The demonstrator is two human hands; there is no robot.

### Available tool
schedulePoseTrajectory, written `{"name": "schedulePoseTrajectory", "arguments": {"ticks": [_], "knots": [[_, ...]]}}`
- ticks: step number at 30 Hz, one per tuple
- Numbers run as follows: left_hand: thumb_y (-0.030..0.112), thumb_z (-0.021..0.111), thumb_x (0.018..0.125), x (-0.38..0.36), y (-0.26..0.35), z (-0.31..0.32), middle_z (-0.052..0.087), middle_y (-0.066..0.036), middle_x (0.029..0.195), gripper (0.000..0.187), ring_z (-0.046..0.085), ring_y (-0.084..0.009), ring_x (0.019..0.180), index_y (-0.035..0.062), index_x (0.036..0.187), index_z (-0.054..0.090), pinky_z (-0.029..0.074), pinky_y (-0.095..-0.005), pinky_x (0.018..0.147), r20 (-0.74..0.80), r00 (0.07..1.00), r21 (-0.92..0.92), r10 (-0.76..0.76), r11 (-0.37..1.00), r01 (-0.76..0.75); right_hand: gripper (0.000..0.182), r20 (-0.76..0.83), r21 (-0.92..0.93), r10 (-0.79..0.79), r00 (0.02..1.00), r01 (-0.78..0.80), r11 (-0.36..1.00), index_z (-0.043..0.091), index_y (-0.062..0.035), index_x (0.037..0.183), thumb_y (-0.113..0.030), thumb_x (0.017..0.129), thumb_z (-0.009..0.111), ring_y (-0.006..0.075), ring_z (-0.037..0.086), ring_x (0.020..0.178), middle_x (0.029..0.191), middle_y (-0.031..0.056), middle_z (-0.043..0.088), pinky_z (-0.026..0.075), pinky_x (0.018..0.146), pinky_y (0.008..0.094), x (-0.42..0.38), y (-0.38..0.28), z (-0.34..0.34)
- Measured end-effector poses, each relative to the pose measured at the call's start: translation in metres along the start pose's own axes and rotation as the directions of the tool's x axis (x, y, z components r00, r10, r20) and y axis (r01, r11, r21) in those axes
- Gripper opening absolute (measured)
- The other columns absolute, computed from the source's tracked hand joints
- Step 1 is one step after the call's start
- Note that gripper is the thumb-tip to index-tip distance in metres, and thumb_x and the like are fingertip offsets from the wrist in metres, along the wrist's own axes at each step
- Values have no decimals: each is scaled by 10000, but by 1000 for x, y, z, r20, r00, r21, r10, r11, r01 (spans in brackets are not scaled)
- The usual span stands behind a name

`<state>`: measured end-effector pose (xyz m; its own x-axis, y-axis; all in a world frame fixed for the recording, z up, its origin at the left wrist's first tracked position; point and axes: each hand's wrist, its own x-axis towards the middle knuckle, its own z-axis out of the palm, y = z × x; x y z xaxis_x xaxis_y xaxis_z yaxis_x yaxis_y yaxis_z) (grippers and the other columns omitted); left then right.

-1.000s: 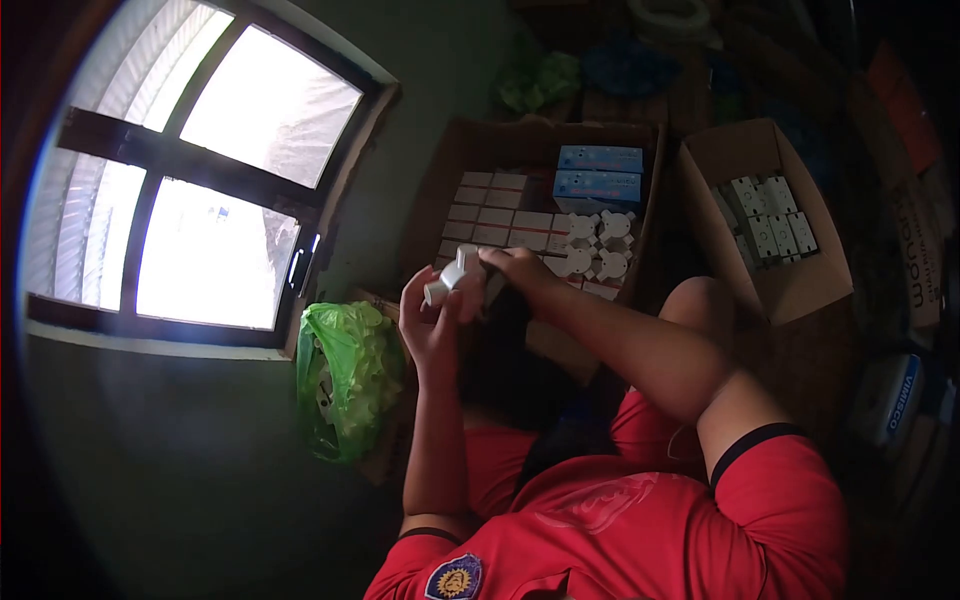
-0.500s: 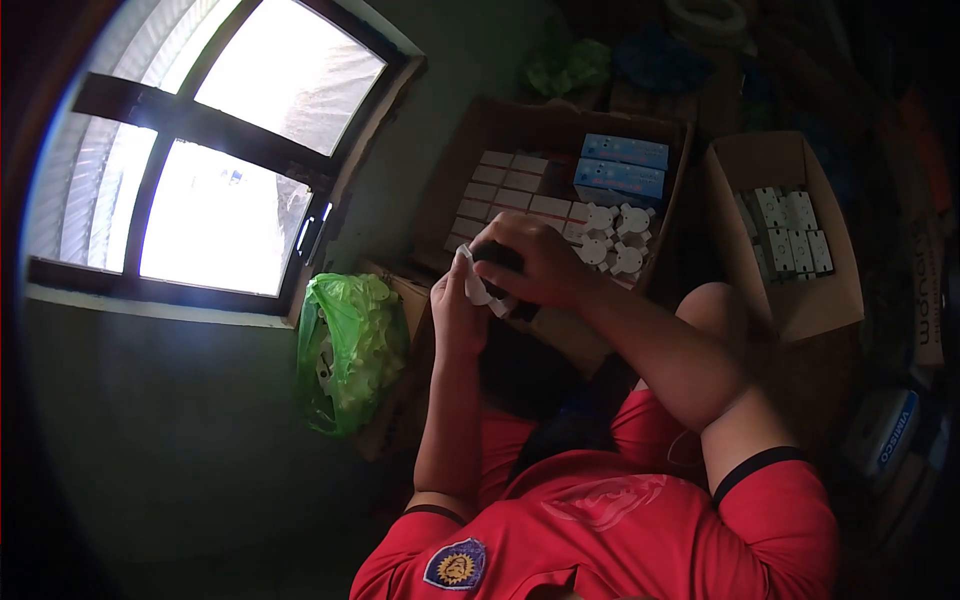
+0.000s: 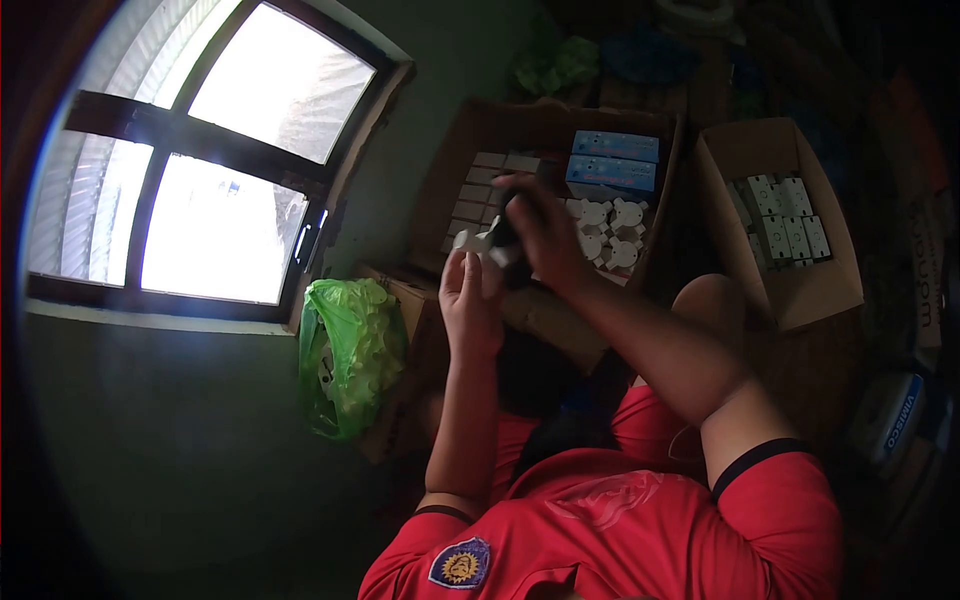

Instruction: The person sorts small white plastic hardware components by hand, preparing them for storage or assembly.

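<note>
My left hand (image 3: 470,305) has its fingers closed around a small white plastic piece (image 3: 466,240), which sticks up past the fingertips. It looks like the white round conduit boxes (image 3: 626,214) in the carton beyond, but its full shape is hidden. Right beside it, my right hand (image 3: 547,235) grips a dark object (image 3: 506,220) against the white piece. Shadow keeps me from telling what kind of thing this is. Both hands are raised in front of the open carton (image 3: 440,185), over its near left part.
In the large carton lie white boxes (image 3: 466,210) in rows and blue printed boxes (image 3: 612,177). A smaller carton (image 3: 815,300) with white rectangular pieces (image 3: 785,215) stands to the right. At the left, a green plastic bag (image 3: 355,345) sits below the window (image 3: 215,230).
My right hand has turned and lifted slightly away from the left, with the dark object upright in it. The left hand has shifted a little right; the white piece shows more at its fingertips.
</note>
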<state>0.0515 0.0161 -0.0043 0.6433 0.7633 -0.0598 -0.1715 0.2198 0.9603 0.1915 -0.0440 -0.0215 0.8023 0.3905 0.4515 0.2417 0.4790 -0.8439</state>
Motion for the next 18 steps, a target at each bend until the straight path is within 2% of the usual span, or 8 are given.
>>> {"name": "schedulePoseTrajectory", "arguments": {"ticks": [1, 4, 8, 10, 12, 14, 17, 18], "knots": [[203, 509, 1071, -1, -10, 9, 576, -122, 1293, 396, 618, -216, 1153, 50, 1431, 448, 553, -356, 939, -3, 1000, -18, 30, 999, -30, 398, 85, -146, -214, 973, 225, 963, 639, -41, 1172, -381, 969, 601, 309, 630, 1035, 1081, 143, 671, 482, 942, 405, -4, -3, 5], [180, 454, 1087, -10, -13, 30, 558, -121, 1342, 391, 593, -219, 1213, 45, 1452, 415, 524, -350, 986, -22, 1000, -40, 3, 999, -3, 380, 219, -265, -344, 913, 395, 880, 630, -53, 1179, -369, 971, 593, 327, 602, 1080, 1116, 132, 666, 465, 955, 431, -9, -7, 3], [192, 448, 1091, -14, -18, 32, 567, -111, 1339, 378, 573, -193, 1232, 28, 1432, 454, 502, -339, 1000, 32, 999, 21, 43, 999, -43, 326, 320, -306, -104, 942, 207, 929, 634, -48, 1118, -330, 958, 614, 340, 600, 1109, 1114, 154, 665, 460, 942, 454, -10, -15, -11], [203, 453, 1093, -17, -20, 33, 569, -106, 1340, 376, 563, -173, 1238, 20, 1420, 471, 492, -326, 999, 66, 987, 102, 144, 983, -151, 272, 182, -246, -119, 976, 162, 956, 637, -39, 1021, -305, 967, 613, 347, 634, 942, 960, 157, 664, 486, 840, 447, -5, -13, -10], [112, 580, 1024, -21, -19, 33, 629, -47, 1137, 399, 629, -100, 979, 15, 1397, 475, 515, -241, 830, 135, 988, 157, 80, 982, -102, 256, 27, -168, -11, 1000, 15, 986, 642, -56, 974, -311, 965, 626, 352, 644, 873, 899, 154, 670, 496, 803, 448, 1, -10, -10], [-7, 676, 926, -26, -26, 42, 631, -42, 1047, 513, 629, -96, 888, 31, 1388, 457, 518, -232, 762, 187, 965, 312, 184, 920, -236, 368, -86, -45, 175, 981, -179, 983, 630, -24, 965, -380, 1017, 555, 349, 644, 793, 846, 177, 653, 495, 757, 436, 8, -8, -16], [-41, 694, 895, -26, -37, 47, 641, -108, 1128, 570, 646, -152, 987, 34, 1393, 426, 532, -275, 815, 311, 930, 344, 197, 889, -303, 493, -279, 18, 367, 887, -377, 926, 633, -27, 969, -498, 1028, 499, 277, 639, 776, 836, 129, 646, 507, 754, 396, 23, 20, -28], [-40, 684, 898, -25, -31, 49, 638, -123, 1158, 574, 646, -170, 1025, 31, 1403, 420, 527, -294, 853, 288, 941, 253, 174, 934, -251, 499, -232, 278, 533, 813, -470, 838, 633, -34, 977, -512, 1024, 501, 253, 639, 780, 840, 111, 642, 510, 754, 383, 28, 21, -31]]}}
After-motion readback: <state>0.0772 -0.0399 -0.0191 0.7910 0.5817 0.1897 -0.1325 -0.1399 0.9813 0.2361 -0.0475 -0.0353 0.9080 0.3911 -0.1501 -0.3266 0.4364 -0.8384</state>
